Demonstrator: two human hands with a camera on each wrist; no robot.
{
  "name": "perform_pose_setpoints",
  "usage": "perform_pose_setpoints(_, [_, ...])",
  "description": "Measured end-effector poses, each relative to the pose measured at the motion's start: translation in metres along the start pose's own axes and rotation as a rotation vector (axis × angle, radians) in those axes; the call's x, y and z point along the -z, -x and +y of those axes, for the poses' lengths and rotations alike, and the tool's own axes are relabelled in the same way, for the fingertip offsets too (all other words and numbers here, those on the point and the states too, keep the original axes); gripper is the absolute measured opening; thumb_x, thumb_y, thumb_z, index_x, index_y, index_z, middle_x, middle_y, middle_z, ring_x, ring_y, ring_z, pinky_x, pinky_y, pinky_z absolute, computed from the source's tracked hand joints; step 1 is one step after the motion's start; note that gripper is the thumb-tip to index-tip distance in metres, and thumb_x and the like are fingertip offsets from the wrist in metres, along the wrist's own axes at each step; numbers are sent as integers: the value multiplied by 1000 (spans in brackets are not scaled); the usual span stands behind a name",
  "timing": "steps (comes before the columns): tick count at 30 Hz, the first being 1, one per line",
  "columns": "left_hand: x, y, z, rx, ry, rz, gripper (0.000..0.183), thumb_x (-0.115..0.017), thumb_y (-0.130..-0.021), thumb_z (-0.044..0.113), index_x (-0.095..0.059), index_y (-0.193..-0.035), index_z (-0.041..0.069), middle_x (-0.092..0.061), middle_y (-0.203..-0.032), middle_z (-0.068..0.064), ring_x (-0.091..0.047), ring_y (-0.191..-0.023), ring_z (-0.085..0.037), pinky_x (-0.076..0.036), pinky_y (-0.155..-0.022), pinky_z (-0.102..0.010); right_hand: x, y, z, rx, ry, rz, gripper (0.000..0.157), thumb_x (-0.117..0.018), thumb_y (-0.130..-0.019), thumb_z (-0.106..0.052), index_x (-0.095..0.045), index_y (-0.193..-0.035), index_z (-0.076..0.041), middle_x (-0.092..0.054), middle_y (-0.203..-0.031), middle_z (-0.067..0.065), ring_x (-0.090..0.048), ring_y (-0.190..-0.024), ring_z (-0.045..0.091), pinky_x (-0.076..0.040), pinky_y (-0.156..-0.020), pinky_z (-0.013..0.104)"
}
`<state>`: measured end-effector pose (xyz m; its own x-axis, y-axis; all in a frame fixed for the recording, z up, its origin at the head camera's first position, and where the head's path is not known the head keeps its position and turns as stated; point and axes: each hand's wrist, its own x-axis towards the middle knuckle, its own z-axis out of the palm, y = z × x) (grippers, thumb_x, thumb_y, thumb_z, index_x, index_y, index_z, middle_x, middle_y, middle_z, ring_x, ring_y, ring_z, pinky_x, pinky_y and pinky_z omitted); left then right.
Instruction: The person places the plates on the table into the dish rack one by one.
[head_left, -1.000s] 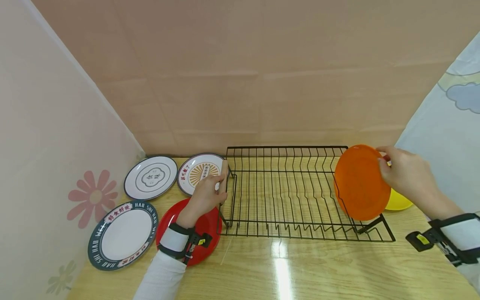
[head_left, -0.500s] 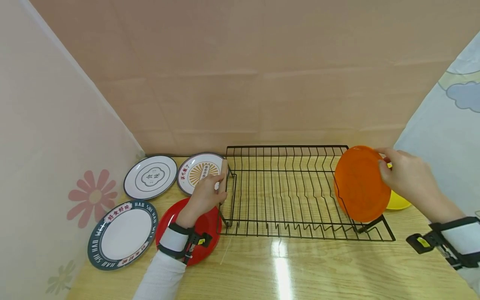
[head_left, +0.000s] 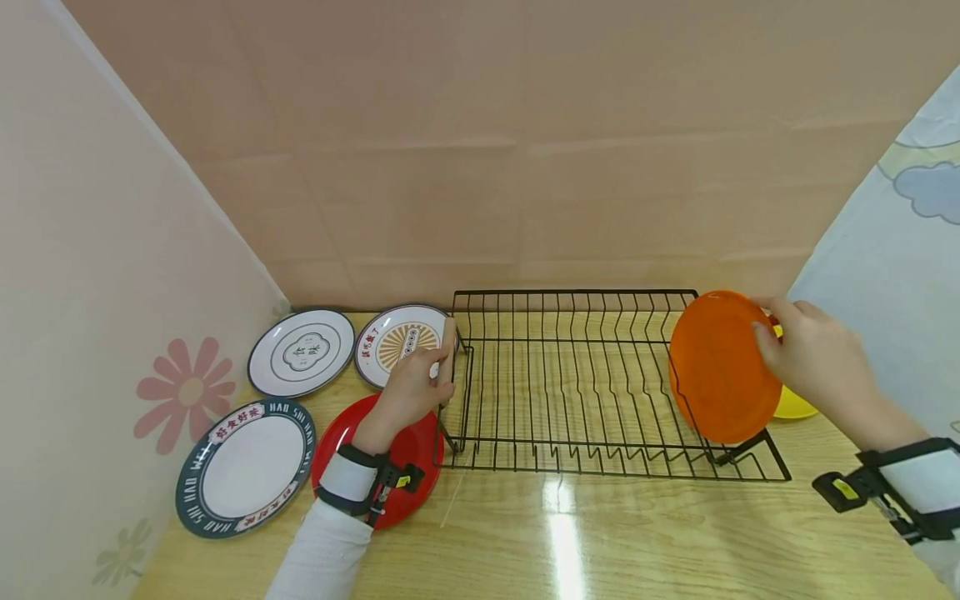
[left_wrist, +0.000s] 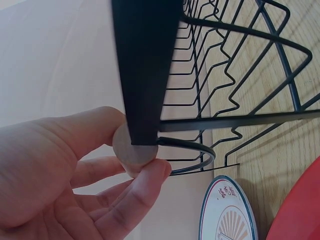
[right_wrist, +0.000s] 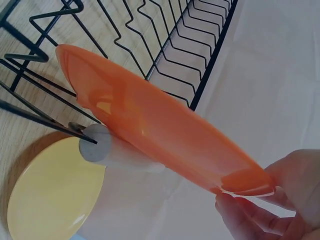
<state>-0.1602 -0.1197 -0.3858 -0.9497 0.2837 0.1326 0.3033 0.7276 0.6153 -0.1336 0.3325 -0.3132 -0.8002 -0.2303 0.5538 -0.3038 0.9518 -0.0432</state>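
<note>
My left hand (head_left: 411,392) grips the round wooden handle (left_wrist: 134,150) at the left end of a black wire dish rack (head_left: 562,392). At the rack's right end, an orange plate (head_left: 723,367) stands on edge, tilted, among the wires. My right hand (head_left: 817,350) pinches that plate's upper right rim between thumb and fingers. In the right wrist view the plate (right_wrist: 150,115) leans close by the rack's other wooden handle (right_wrist: 115,147); whether they touch I cannot tell.
Left of the rack lie a red plate (head_left: 416,492), a sunburst-patterned plate (head_left: 390,337), a white plate (head_left: 281,354) and a dark-rimmed plate (head_left: 255,471). A yellow plate (head_left: 795,404) lies to the right, partly hidden. A wall stands behind the rack.
My right hand has shifted very slightly downward at the orange plate's rim. The plate stays in nearly the same place, and my left hand has not moved.
</note>
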Motion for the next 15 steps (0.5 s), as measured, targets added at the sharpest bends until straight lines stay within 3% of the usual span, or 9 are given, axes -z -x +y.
perform_pose_setpoints(7, [2,0,1,28,-1,-15,55,-71,-75,10,-55,-126,0,-59,-111,-17,-53,-67,-15,-45,-59,-27,3,-3,-1,-34,-25,-44,41,-69,-74,-1,-55,-111,7,-58,-82,31,-56,-53,36,-35,-32,28])
perform_pose_setpoints(15, [1,0,0,34,-3,-24,54,-71,-76,9,-55,-127,1,-60,-111,-15,-54,-68,-14,-46,-59,-25,5,-4,-4,-45,-33,-67,44,-70,-75,-4,-54,-115,6,-59,-85,31,-60,-59,39,-37,-33,30])
